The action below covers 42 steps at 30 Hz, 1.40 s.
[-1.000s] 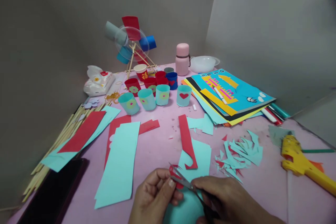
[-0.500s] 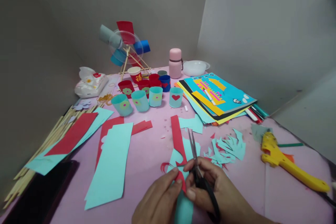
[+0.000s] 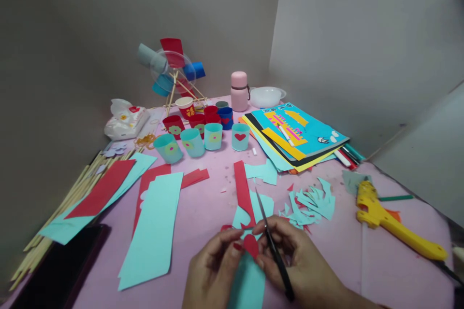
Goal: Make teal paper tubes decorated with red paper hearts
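Note:
Between my two hands is a small red paper piece [image 3: 251,245] with a rounded end. The fingertips of my left hand [image 3: 217,263] are closed close against its left side; what they grip is too small to make out. My right hand [image 3: 295,256] touches the piece's lower right edge and holds black-handled scissors [image 3: 274,246], whose blades look closed and point up and away. Just beyond my fingers lies a red paper strip [image 3: 243,193] with a curved cut, on top of light blue paper [image 3: 266,203]. More light blue paper [image 3: 246,285] runs beneath my hands.
Paper cups [image 3: 212,137] stand behind, near a pink bottle [image 3: 239,94] and a paper wheel [image 3: 173,70]. Light blue scraps [image 3: 311,205] and a yellow glue gun [image 3: 391,227] are at right. Paper strips [image 3: 154,231], sticks [image 3: 68,198] and a dark phone [image 3: 61,270] lie left.
The scissors' blades have come together and tilted. My left hand has shifted its fingers, showing more of the rounded red piece. The whole view has moved slightly.

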Each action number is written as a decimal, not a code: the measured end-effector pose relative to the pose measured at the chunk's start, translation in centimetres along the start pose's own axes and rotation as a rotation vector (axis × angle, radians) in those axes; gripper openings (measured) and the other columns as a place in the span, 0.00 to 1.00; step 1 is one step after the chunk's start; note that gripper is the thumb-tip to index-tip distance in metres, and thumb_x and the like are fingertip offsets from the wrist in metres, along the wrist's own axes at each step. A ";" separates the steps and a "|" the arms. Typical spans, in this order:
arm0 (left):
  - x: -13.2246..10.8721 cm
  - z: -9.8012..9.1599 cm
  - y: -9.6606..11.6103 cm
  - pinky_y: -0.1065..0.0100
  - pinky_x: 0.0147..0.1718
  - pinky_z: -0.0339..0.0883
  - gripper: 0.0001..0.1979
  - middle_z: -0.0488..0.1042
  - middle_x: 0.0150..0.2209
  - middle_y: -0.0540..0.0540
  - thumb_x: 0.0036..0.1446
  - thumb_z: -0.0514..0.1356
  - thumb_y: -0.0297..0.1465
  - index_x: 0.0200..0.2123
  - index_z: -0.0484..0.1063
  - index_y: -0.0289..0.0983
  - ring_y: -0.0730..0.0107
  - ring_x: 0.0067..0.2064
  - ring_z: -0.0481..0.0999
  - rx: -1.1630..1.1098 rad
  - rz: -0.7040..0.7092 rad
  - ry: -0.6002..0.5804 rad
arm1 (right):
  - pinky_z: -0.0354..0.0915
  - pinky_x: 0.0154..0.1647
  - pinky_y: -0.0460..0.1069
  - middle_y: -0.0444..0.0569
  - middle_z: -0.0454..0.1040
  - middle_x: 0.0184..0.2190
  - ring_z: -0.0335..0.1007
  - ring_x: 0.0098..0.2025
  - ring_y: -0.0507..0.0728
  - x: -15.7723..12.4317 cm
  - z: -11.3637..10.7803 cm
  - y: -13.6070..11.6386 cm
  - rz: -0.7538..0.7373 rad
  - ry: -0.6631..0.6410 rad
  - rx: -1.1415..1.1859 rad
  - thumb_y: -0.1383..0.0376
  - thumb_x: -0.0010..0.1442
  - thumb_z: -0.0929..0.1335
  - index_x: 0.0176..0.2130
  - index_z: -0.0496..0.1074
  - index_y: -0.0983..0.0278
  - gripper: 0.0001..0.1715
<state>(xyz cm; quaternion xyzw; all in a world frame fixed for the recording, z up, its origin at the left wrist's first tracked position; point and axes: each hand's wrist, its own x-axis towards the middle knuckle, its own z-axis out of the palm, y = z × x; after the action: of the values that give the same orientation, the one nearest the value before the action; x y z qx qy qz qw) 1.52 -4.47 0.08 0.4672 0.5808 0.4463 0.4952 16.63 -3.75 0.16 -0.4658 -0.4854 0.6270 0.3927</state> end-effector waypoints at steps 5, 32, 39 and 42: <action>0.2 0.3 0.5 0.78 0.24 0.59 0.12 0.70 0.17 0.53 0.45 0.65 0.36 0.16 0.73 0.36 0.75 0.23 0.66 -0.134 -0.168 -0.090 | 0.56 0.24 0.44 0.40 0.67 0.24 0.59 0.23 0.49 0.1 -0.2 0.3 -0.029 -0.043 -0.023 0.70 0.47 0.69 0.39 0.64 0.63 0.16; 0.5 -1.2 0.8 0.73 0.29 0.61 0.08 0.74 0.20 0.52 0.42 0.68 0.31 0.18 0.73 0.36 0.75 0.26 0.68 -0.498 -0.315 0.032 | 0.45 0.21 0.44 0.35 0.54 0.20 0.47 0.22 0.48 -0.1 -0.7 2.0 0.165 -0.467 -0.147 0.67 0.50 0.68 0.40 0.66 0.64 0.14; 0.5 -1.2 0.6 0.74 0.28 0.61 0.09 0.74 0.19 0.52 0.43 0.68 0.32 0.18 0.73 0.36 0.76 0.25 0.68 -0.480 -0.299 0.024 | 0.45 0.21 0.44 0.35 0.53 0.20 0.47 0.22 0.48 0.2 -0.5 1.4 0.186 -0.470 -0.150 0.66 0.49 0.68 0.39 0.65 0.65 0.15; 0.6 -1.2 0.6 0.74 0.28 0.61 0.09 0.74 0.19 0.52 0.43 0.68 0.32 0.18 0.73 0.36 0.76 0.25 0.68 -0.478 -0.307 0.019 | 0.43 0.20 0.44 0.35 0.52 0.19 0.46 0.21 0.47 0.2 -0.5 1.2 0.165 -0.470 -0.156 0.62 0.49 0.69 0.38 0.65 0.65 0.16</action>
<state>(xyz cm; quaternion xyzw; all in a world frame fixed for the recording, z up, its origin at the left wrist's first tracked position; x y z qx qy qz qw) 0.39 -3.87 0.70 0.2396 0.5276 0.4946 0.6477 16.98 -3.73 -1.14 -0.3741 -0.5704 0.7088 0.1796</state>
